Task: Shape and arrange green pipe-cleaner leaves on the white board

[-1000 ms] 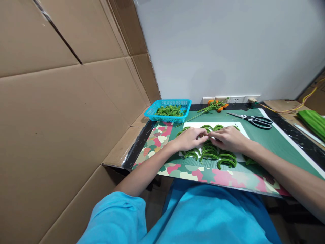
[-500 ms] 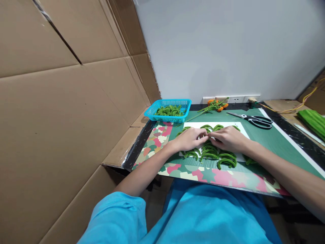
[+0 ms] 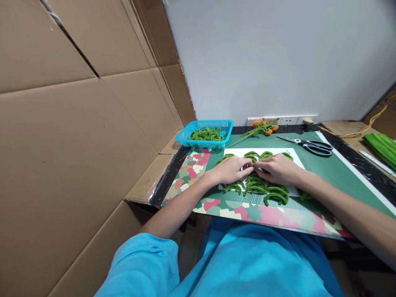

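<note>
My left hand (image 3: pixel 234 169) and my right hand (image 3: pixel 276 168) meet fingertip to fingertip over a white sheet (image 3: pixel 295 156). Both are closed in a pinch. Whatever sits between the fingertips is hidden or too small to make out. Bent green pipe cleaner pieces (image 3: pixel 254 186) lie in arched stacks on the sheet around my hands. More arcs (image 3: pixel 276 194) overlap its front edge, and a few (image 3: pixel 251 155) show just behind my fingers. My right forearm partly covers another piece (image 3: pixel 305 196) at the right.
A blue plastic basket (image 3: pixel 201 144) at the back left holds green pipe cleaner pieces (image 3: pixel 208 134). Orange flowers (image 3: pixel 266 128) on green stems lie at the back. Black-handled scissors (image 3: pixel 314 147) rest on the green mat (image 3: pixel 337 173). A green bundle (image 3: pixel 381 150) lies far right; cardboard (image 3: pixel 93 144) walls the left.
My hands stay pinched together in almost the same place, with only a slight shift of the fingers. The pieces on the sheet have not moved.
</note>
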`<state>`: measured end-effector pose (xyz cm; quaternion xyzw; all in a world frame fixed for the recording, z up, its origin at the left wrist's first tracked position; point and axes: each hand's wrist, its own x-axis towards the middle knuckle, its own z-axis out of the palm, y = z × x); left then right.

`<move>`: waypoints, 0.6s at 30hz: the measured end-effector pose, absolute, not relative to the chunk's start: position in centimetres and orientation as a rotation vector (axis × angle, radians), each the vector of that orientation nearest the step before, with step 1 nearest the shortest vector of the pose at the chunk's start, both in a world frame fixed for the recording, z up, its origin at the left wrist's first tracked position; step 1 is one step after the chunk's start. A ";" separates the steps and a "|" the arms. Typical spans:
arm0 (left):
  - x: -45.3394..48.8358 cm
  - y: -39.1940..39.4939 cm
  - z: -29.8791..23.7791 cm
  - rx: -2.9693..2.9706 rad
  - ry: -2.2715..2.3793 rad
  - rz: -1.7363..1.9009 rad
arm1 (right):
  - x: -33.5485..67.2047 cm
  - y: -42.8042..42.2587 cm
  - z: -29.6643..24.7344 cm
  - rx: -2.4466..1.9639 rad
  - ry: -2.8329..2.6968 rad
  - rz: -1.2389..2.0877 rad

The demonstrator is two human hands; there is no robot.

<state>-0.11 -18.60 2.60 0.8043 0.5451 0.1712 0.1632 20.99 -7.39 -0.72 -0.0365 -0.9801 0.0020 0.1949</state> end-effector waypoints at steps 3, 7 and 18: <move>-0.2 -18.6 2.5 2.309 1.547 0.478 | 21.0 -7.4 -0.6 -0.108 -2.766 0.033; -0.1 -18.6 2.4 2.319 1.557 0.468 | 21.0 -7.5 -0.4 -0.105 -2.783 0.055; 0.0 -18.7 2.7 2.358 1.578 0.369 | 20.8 -7.6 -0.4 -0.135 -2.810 0.045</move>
